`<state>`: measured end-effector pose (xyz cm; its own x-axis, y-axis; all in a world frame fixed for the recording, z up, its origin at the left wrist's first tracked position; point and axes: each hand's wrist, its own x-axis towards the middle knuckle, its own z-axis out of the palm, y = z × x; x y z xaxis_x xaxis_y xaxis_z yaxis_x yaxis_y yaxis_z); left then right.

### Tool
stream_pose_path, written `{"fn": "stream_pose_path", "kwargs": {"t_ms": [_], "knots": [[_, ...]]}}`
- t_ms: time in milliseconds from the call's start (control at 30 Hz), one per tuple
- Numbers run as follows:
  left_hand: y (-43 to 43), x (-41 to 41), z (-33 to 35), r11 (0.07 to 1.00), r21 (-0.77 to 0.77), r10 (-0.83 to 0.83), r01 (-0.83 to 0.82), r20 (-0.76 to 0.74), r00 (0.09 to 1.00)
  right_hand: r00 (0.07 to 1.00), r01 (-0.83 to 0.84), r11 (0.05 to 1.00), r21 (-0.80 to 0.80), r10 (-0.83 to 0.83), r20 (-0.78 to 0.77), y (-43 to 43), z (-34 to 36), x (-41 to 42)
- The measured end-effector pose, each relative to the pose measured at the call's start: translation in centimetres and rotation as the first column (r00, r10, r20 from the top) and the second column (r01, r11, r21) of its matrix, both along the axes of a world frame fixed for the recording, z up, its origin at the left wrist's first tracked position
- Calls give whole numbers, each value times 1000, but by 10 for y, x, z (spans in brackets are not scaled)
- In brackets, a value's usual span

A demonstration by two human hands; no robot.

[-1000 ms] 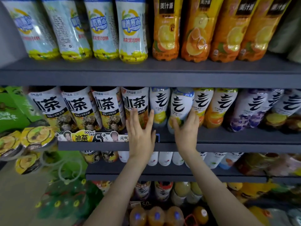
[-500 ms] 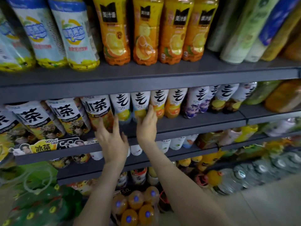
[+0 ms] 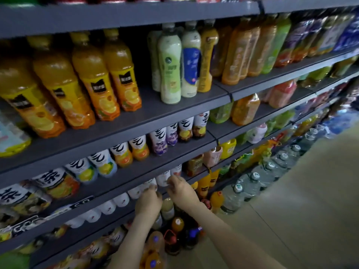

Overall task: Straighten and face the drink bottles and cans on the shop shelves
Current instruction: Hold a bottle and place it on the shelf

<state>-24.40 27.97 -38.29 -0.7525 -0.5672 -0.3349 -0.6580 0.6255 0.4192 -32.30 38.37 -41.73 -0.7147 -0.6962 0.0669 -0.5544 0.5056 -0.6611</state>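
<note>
Black brush characters mark the white-label bottles point(image 3: 121, 155), and 茶 reads on the tea bottles point(image 3: 52, 179) to their left; the juice point(image 3: 93, 82) labels above are too blurred to read. One shelf point(image 3: 108, 217) lower, white bottles point(image 3: 121, 199) line the front edge, with open floor point(image 3: 310, 191) to the right. Both arms reach up and in: the left hand point(image 3: 148, 203) curls its grip on one white bottle point(image 3: 150, 184), the right hand point(image 3: 182, 192) on its neighbour point(image 3: 163, 178).

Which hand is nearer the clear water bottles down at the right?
Right. The right hand is up and to the left of the water bottles; the left hand is farther left, beyond the right hand.
</note>
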Motion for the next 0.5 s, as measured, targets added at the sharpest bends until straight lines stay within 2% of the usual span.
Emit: {"fn": "stream_pose_path", "kwargs": {"t_ms": [100,300,500], "knots": [[43,-39,6,998,-25,-66,66,-25,997,998,27,999,43,-29,48,46,14,-37],[155,-137,22,978,-107,-178,177,6,984,998,44,997,59,-46,38,152,27,-125],[250,-220,31,954,-170,-262,248,-63,963,998,59,996,70,-59,-2,251,38,-216]]}}
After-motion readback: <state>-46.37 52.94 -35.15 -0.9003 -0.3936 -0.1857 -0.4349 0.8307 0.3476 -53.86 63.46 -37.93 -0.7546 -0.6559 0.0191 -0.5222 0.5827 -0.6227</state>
